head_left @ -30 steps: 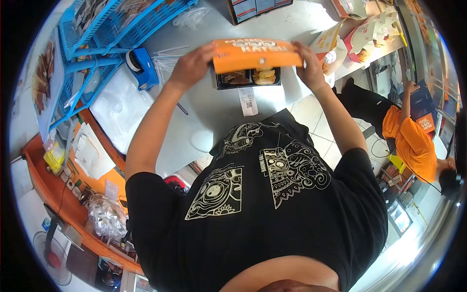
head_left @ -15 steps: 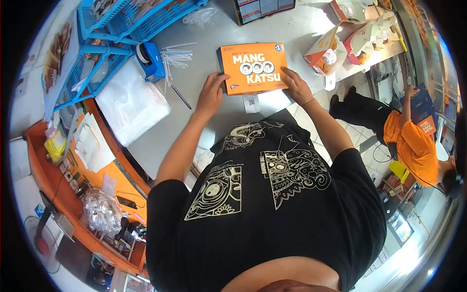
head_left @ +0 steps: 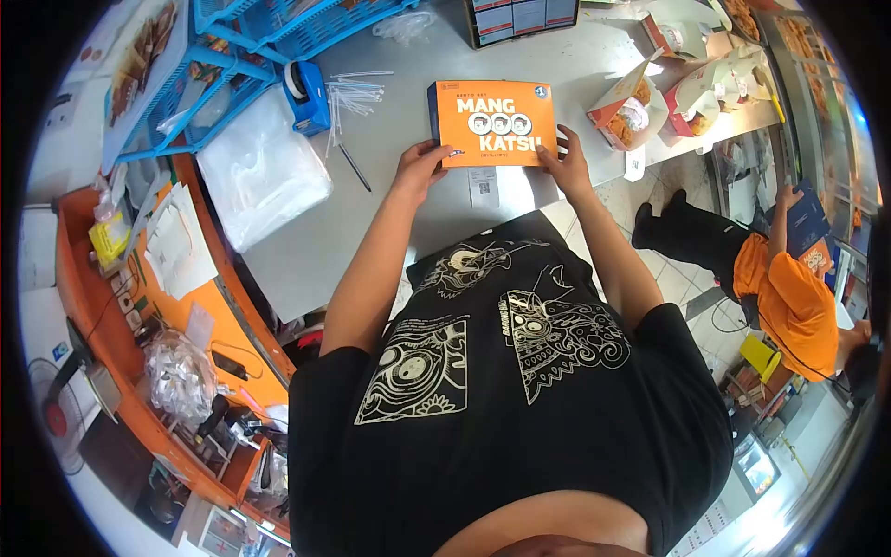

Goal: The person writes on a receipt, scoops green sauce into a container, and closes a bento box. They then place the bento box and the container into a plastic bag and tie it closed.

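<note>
An orange food box printed "MANG KATSU" is between my two hands over the steel counter. My left hand grips its near left corner, thumb on the printed face and fingers around the dark side. At the near right corner, my right hand holds it too, with the thumb on the front and the fingers along the side edge. The lid is closed, so the contents are hidden. Just below the box lies a white receipt with a square printed code.
To the left are a blue tape dispenser, thin white straws, a pen and clear plastic bags. Blue baskets stand beyond. Open food cartons line the right. A co-worker in an orange shirt holds a similar box.
My thumbs now lie on the box's face, and my right fingers wrap its side. The box's near edge sits farther from me, showing more of the receipt. The whole view has shifted slightly.
</note>
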